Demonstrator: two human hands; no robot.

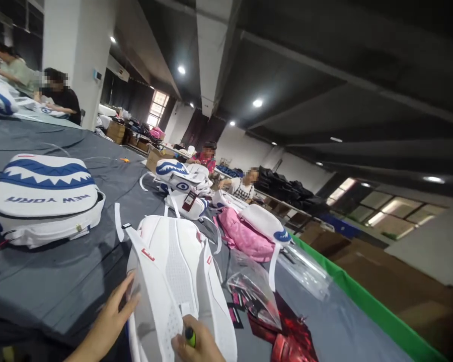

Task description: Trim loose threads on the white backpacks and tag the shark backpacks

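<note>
A white backpack [181, 246] lies in front of me with its padded back panel and shoulder straps facing up. My left hand [115, 311] rests against its left side, thumb and fingers apart. Low on the back panel, my right hand [200, 342] is closed around a small tool with a green and black handle [190, 336]; its working end is hidden, so I cannot tell its exact kind. A white label [184, 307] shows just above the right hand's fingers.
Left stands a white backpack with blue shark teeth [49, 186]. Beyond mine are stacked white backpacks [183, 186] and a pink backpack [245, 236]. Clear plastic bags [256, 286] and a shiny red item [290, 342] lie right, near the green table edge [362, 296]. Several people work farther off.
</note>
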